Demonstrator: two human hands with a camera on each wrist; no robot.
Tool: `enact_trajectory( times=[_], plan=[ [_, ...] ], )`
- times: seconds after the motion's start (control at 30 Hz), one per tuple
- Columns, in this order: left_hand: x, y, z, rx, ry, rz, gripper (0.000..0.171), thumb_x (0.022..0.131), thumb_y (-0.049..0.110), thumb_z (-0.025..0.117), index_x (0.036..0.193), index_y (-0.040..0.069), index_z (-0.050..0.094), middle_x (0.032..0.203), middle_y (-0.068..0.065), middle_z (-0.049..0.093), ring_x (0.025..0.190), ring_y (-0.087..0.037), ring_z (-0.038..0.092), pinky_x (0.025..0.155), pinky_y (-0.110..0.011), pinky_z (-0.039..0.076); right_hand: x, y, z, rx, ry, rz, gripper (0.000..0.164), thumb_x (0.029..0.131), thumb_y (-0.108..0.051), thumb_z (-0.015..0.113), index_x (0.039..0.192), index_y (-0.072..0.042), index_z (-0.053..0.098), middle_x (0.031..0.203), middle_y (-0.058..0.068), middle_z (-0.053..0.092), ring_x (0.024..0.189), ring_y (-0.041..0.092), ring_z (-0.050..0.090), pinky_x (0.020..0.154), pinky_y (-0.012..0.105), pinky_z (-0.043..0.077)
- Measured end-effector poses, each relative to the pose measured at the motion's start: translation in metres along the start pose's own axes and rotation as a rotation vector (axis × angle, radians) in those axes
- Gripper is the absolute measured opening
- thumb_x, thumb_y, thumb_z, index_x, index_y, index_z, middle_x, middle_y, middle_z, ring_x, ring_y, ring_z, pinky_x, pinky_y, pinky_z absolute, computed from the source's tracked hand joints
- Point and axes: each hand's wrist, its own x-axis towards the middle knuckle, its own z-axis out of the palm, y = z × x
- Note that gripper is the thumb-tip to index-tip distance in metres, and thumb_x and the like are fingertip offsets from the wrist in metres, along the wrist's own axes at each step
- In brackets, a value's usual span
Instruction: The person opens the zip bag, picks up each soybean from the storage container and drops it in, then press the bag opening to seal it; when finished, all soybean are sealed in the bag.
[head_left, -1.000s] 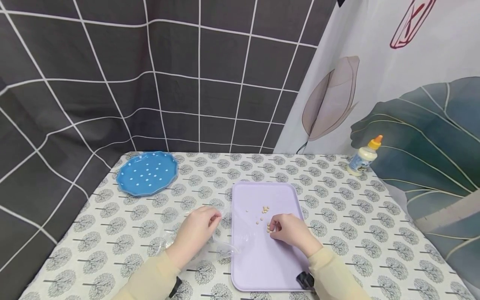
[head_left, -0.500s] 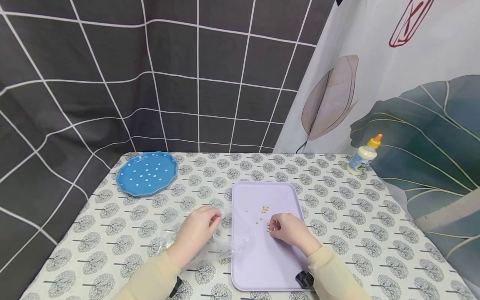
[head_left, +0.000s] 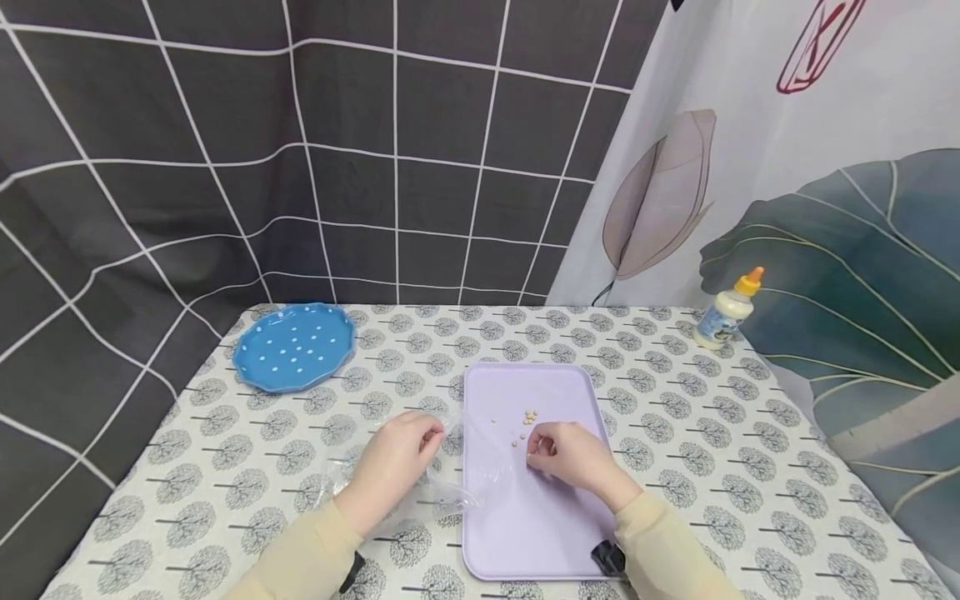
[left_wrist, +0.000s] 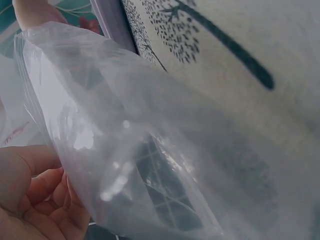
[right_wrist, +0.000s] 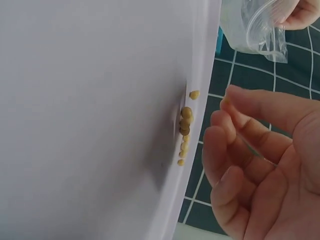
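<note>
My left hand [head_left: 396, 458] pinches the rim of a clear plastic zip bag [left_wrist: 125, 145], which spreads beside and below it and overlaps the left side of a lilac tray [head_left: 525, 533]. Over the tray, my right hand [head_left: 573, 458] is held with thumb and forefinger together. In the right wrist view, a small yellowish bit shows between those fingertips [right_wrist: 234, 94], seemingly a soybean mostly hidden by them. Several loose soybeans [right_wrist: 185, 122] lie on the tray. In the head view, one group of soybeans [head_left: 529, 417] sits just beyond the right hand.
A blue plate with white dots [head_left: 294, 348] stands at the back left. At the back right is a glue bottle with an orange tip [head_left: 726, 312]. Tree-patterned cloth [head_left: 405, 342] covers the table, and curtains hang behind it.
My right hand has shifted slightly left, away from the soybeans it was touching at its fingertips. My left hand and the bag have stayed in place.
</note>
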Motion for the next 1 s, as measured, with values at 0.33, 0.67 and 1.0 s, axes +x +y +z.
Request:
enact_trajectory(
  times=[0.33,0.67,1.0],
  plan=[
    [0.001,0.001,-0.002,-0.01,-0.007,-0.015,0.005,0.087,0.015,0.067,0.089,0.011,0.069,0.088,0.0,0.068,0.079,-0.011,0.064,0.073,-0.026,0.056,-0.005,-0.01,-0.004,0.054,-0.036,-0.113,0.008,0.082,-0.014,0.071,0.08,-0.018,0.064,0.067,-0.012,0.057,0.056,0.004,0.053,0.05,0.02,0.046],
    [0.001,0.003,0.001,0.003,-0.007,-0.005,0.005,0.086,0.015,0.067,0.088,0.011,0.069,0.086,0.002,0.068,0.077,-0.01,0.063,0.072,-0.023,0.056,-0.006,-0.018,-0.001,0.077,-0.074,-0.187,0.007,0.082,-0.015,0.071,0.082,-0.016,0.065,0.067,-0.012,0.056,0.055,0.003,0.051,0.048,0.021,0.046],
    [0.0,0.002,0.002,-0.006,0.006,-0.002,0.003,0.086,0.013,0.066,0.085,0.013,0.069,0.084,0.003,0.067,0.077,-0.01,0.063,0.072,-0.023,0.056,-0.005,-0.02,0.0,0.062,-0.075,-0.181,0.007,0.082,-0.015,0.071,0.082,-0.016,0.065,0.067,-0.013,0.057,0.055,0.001,0.05,0.048,0.02,0.046]
  ],
)
